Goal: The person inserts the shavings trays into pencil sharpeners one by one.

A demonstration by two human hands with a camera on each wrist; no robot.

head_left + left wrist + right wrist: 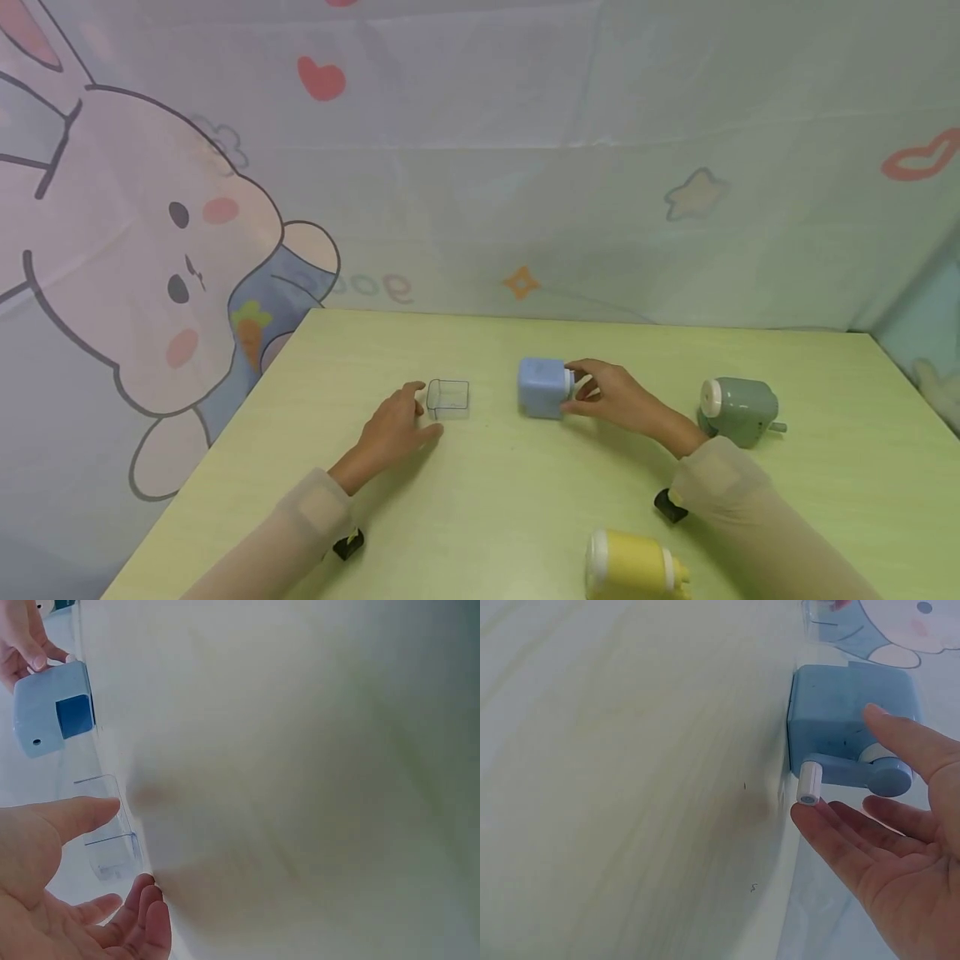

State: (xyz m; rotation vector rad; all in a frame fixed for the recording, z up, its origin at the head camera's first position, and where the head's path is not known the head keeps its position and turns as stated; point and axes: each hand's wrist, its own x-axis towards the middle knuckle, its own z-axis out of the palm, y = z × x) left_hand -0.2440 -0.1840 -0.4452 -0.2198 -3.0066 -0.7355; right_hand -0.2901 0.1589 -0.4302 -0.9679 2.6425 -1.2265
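A blue hand-crank pencil sharpener [542, 388] stands mid-table. My right hand [611, 398] is at its crank side. In the right wrist view, the thumb lies over the sharpener body [829, 712], while the loosely spread fingers are below the crank [844, 772], one fingertip right at its white knob [809, 784]. My left hand [392, 429] reaches beside a small clear plastic tray [450, 412], thumb and fingers apart on either side of it. The left wrist view shows a square opening [74, 716] in the blue sharpener.
A green crank sharpener [742, 408] stands right of my right forearm. At the near edge lies a yellow sharpener [633, 562], partly cut off by the frame. Behind the table hangs a printed cloth [480, 183] with a rabbit.
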